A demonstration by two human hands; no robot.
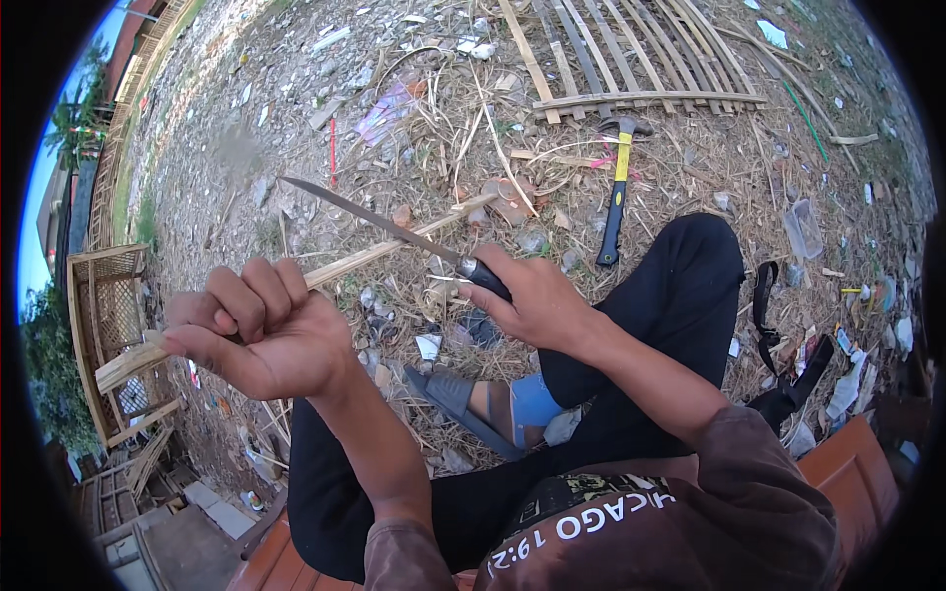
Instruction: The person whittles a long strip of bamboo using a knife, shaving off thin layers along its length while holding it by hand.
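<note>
Your brown shirt (709, 542) and black trousers (685, 281) come nearest the camera, with a reddish-brown surface (852, 463) showing on either side beneath you. Take the yellow-and-black hammer (619, 182) on the ground as your landmark. Left of it, the pale wooden strip (355, 264) slants through your left hand (261, 335), whose fingers curl around it near its closer end. Your right hand (547, 300), closer to you than the hammer, wraps the dark handle of a knife (367, 214); its blade points away leftward and crosses the strip, though whether they touch you cannot tell.

Around the hammer, the ground (227, 217) is rough with dry straw, stones and litter. Just beyond its head lies a slatted wooden panel (641, 98). Left of it you have pink plastic (389, 113) and a thin red stick (333, 153); right of it, a clear container (803, 229) and, closer to you, a black strap (763, 305). Far left of the hammer stand a lattice-walled wooden frame (116, 315) and green trees (49, 364).
</note>
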